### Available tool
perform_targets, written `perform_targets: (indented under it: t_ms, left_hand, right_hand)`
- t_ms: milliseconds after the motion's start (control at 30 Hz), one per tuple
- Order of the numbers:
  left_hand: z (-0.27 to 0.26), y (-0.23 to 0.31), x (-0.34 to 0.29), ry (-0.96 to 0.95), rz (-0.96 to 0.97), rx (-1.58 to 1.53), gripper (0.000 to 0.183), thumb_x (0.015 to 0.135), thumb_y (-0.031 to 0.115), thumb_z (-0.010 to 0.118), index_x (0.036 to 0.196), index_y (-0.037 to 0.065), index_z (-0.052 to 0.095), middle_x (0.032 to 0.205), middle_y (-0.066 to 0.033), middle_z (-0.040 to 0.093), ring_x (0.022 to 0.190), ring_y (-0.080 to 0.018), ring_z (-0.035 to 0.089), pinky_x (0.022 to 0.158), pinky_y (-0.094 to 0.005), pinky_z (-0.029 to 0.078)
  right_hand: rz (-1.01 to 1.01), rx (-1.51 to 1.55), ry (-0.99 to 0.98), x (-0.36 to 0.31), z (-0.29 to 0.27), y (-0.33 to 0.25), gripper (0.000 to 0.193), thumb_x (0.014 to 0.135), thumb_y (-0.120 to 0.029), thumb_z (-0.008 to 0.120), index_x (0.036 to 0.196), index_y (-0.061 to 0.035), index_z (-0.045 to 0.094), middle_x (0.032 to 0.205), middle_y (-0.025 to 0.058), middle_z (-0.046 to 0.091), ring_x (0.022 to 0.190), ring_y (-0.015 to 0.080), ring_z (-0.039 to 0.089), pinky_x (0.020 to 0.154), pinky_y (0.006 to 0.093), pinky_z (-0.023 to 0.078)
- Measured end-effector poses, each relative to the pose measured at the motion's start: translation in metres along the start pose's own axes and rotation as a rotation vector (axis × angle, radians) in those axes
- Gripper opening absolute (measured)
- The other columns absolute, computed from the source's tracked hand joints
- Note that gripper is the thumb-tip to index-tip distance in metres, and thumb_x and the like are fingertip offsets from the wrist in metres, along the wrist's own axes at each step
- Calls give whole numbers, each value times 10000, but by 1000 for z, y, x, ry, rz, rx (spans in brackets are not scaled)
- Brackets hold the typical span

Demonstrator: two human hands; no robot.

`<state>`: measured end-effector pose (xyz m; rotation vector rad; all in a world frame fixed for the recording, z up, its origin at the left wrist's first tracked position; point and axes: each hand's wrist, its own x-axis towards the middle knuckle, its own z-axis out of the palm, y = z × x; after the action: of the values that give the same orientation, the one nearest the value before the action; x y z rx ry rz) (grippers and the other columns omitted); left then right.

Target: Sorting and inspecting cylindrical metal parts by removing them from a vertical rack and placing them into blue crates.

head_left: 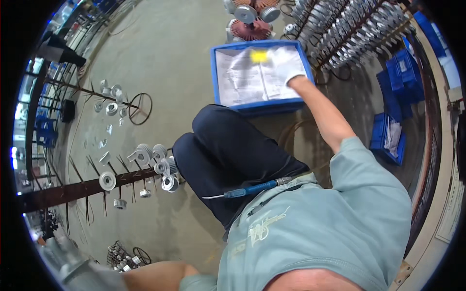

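Observation:
My right hand (287,65), in a white glove, reaches over a blue crate (214,72) in front of my knees. White printed sheets (238,87) line the crate, and a blurred yellow patch (259,56) shows beside the hand. White glove against white paper, smeared by motion, leaves the fingers unclear. At the lower left my left hand (73,264), in a greyish glove, is stretched out to the side and blurred; its fingers cannot be made out. Across my lap lies a blue pen-shaped tool (252,189) with a thin pale tip.
On my left stands a dark rack bar (73,195) with spikes carrying silvery ribbed wheels (107,181). Racks densely hung with metal parts (349,36) fill the far right. Reddish finned parts (250,30) stand beyond the crate. Blue bins (388,138) sit on the right.

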<state>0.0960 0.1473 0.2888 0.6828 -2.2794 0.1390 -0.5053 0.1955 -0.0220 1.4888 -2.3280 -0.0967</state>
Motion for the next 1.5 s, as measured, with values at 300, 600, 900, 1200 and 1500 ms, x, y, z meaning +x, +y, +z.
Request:
perform_targets:
  t_ms: [300,600,900,1200,1500]
  left_hand:
    - [212,64,-108,161,-1103,-1415,736,681,209,574,1351,-50,411,1147,-177,561,935,-218,572,778,-280,476]
    - [267,101,-76,-78,-1353,-1293,545,751,128,602,1262,-33,506,1134,-164,598,979,-238,593,909,-306,445]
    - [289,147,-41,-412,-1065,-1263,484,799,84,602,1255,-52,513,1167,-185,609,1063,-250,583,980,-337,430]
    - [303,159,-41,-474,-1076,-1496,476,866,75,574,1304,-86,478,1213,-215,586,1066,-258,583,946,-349,470]
    - [272,134,-80,-348,-1287,-1517,388,974,171,494,1245,-107,510,1163,-231,597,957,-301,643,811,-387,549]
  right_hand:
    - [277,634,-252,-110,-24,-21,480,924,-375,577,1237,-13,618,1105,155,684,856,310,663,792,378,532]
    - [32,1896,-850,-116,-159,-119,692,834,-195,728,1411,22,415,1341,188,534,1043,224,619,955,332,493]
    - [116,1777,-572,-141,-145,-132,778,768,-217,788,1399,45,415,1346,186,544,1198,285,560,1043,348,440]
    - [426,1935,-720,-156,-120,-105,605,785,-79,626,1364,24,482,1239,145,612,1077,216,601,974,319,480]
    - [898,1410,-182,-99,-53,-42,398,778,-140,599,1115,70,616,950,195,673,813,257,644,741,328,548]
